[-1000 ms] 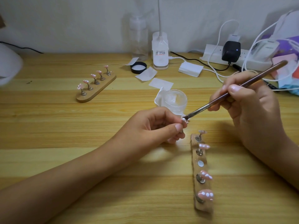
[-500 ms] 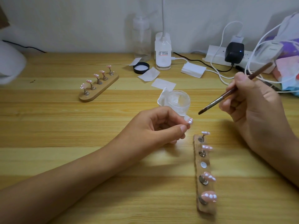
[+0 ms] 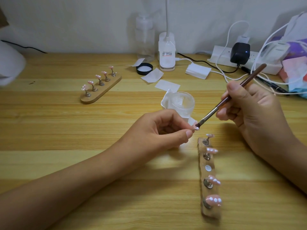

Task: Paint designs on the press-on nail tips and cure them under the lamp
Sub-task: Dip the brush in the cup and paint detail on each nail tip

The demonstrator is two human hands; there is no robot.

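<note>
On the counter (image 3: 49, 130), the far wooden stand (image 3: 101, 90) at the left carries 5 painted tips. The left hand (image 3: 159, 130) pinches 1 nail tip (image 3: 245, 128) between thumb and forefinger, just in front of the glass jar (image 3: 182, 103). The brush (image 3: 232, 95), lifted clear of it 0.5 s ago, has come back down, and its bristles touch that tip again. Below it the near wooden stand (image 3: 209, 188) holds 4 tips and 1 bare disc. The right hand (image 3: 252, 110) grips the brush handle, fingers curled round it.
</note>
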